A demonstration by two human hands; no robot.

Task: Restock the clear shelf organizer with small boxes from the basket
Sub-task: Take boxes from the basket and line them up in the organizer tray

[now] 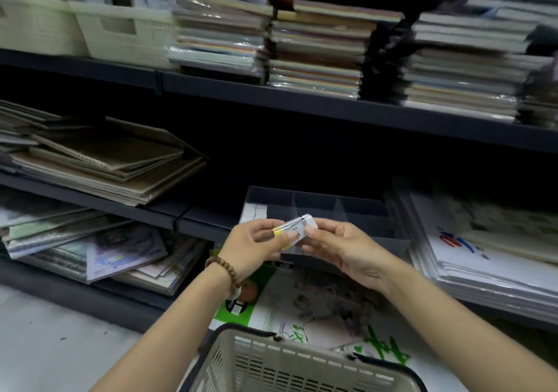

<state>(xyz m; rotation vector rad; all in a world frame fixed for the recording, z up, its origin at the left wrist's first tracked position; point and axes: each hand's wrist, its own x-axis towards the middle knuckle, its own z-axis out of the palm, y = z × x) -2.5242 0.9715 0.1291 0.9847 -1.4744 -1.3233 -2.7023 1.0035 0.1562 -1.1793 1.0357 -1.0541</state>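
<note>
A small white box with a yellow end (294, 230) is held between both hands in front of the clear shelf organizer (359, 210). My left hand (252, 248), with a bead bracelet on its wrist, pinches the box's left end. My right hand (341, 248) pinches its right end. The organizer sits on the middle shelf, split into compartments; several small white boxes (255, 212) lie in its left one. The beige basket (290, 364) with a dark rim stands below my arms; what it holds is hidden.
Stacks of brown sketchbooks (102, 162) lie left of the organizer, white paper pads (489, 259) to its right. The upper shelf carries cream baskets (120, 34) and wrapped paper stacks (317, 56). Printed sheets (305, 307) lie on the bottom shelf.
</note>
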